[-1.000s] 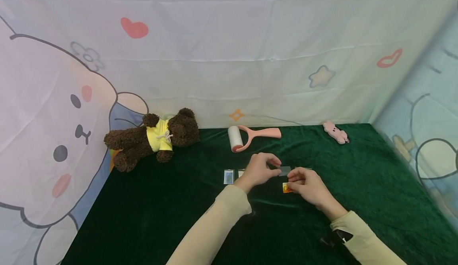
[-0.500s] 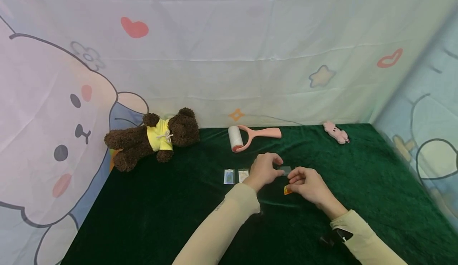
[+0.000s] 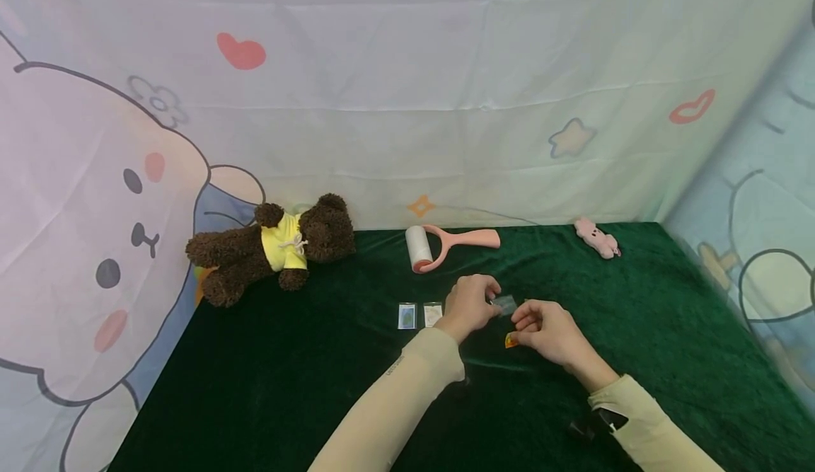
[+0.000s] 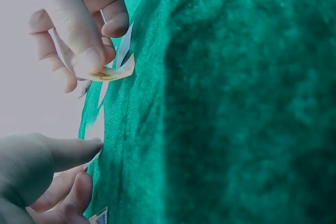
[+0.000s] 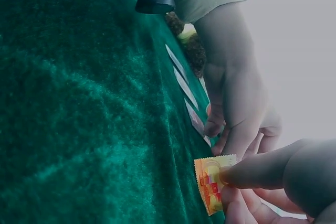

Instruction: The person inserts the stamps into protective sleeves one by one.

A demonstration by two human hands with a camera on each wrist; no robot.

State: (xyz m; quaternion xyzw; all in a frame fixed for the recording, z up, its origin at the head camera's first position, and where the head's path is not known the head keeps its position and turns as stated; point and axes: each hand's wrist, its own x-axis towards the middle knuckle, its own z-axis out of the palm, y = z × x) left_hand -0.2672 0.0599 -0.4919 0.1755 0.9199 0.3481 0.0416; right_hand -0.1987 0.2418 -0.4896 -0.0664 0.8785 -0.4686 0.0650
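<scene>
My right hand (image 3: 547, 330) pinches an orange and yellow postage stamp (image 5: 210, 184) with toothed edges between thumb and fingers. In the left wrist view the stamp (image 4: 118, 72) bends at one end. My left hand (image 3: 467, 306) holds the near edge of a small clear plastic sleeve (image 3: 506, 306), which lies tilted between the two hands in the head view. To the left of that hand lie two sleeved stamps, a blue stamp (image 3: 407, 315) and a pale stamp (image 3: 432, 313). Another sleeve is mostly hidden behind my right hand.
A pink-handled lint roller (image 3: 452, 242) lies behind the hands on the dark green cloth (image 3: 305, 380). A brown teddy bear (image 3: 274, 249) in a yellow top is at the back left, a small pink plush toy (image 3: 597, 238) at the back right. A printed curtain (image 3: 484, 90) stands behind.
My left hand has shifted slightly right, uncovering the pale stamp, and the clear sleeve has tilted. In my right hand, the orange stamp has turned and shows less.
</scene>
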